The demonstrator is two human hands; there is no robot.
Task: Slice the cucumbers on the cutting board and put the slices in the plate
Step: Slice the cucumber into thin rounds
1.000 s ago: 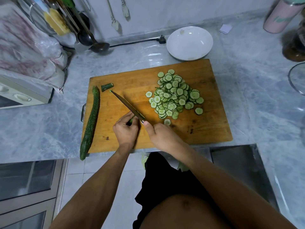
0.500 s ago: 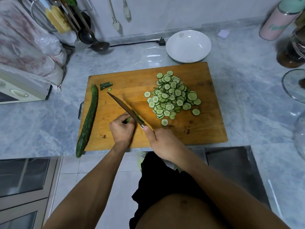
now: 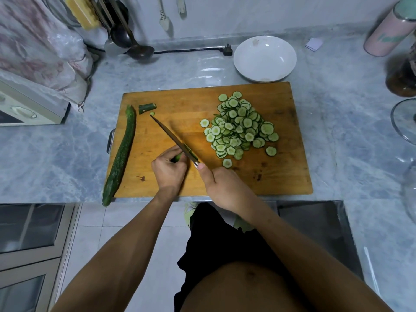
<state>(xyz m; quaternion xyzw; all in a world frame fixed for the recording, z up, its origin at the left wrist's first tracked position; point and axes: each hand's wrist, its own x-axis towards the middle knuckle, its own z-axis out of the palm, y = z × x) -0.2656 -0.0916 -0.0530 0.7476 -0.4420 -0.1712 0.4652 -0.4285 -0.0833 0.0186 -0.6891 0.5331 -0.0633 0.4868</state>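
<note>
**A:** Start at the left of the bench. What is there?

**B:** One whole cucumber [image 3: 121, 154] lies along the left edge of the cutting board [image 3: 281, 176], its near end hanging past the bench's front edge. Beside its far tip, near the board's far left corner, sit one cut-off stem end [image 3: 146, 107] and one tiny scrap.

**A:** And the hands?

**B:** At the board's near middle, the left hand [image 3: 168, 171] has its grip curled over a short cucumber stub [image 3: 177, 157], of which only a green sliver shows. The right hand [image 3: 222, 188] has its grip wrapped round the handle of one knife [image 3: 173, 138]; the blade slants toward the far left corner, its heel against the stub.

**A:** What has changed in the last second?

**B:** Very little. The blade has kept almost the same slant beside the stub and the heap looks unchanged; mostly the view has shifted. I judge that slicing of this cucumber is nearly finished.

**A:** Further right?

**B:** One heap of slices [image 3: 240, 124] covers the board's right-centre, too many and too overlapped to count, with three or four loose ones at its fringe. Just beyond the board's far edge stands one white plate [image 3: 244, 64] with no slices in it.

**A:** So what is left?

**B:** By my reckoning, one stub, one whole cucumber, and all the moving to the plate.
</note>
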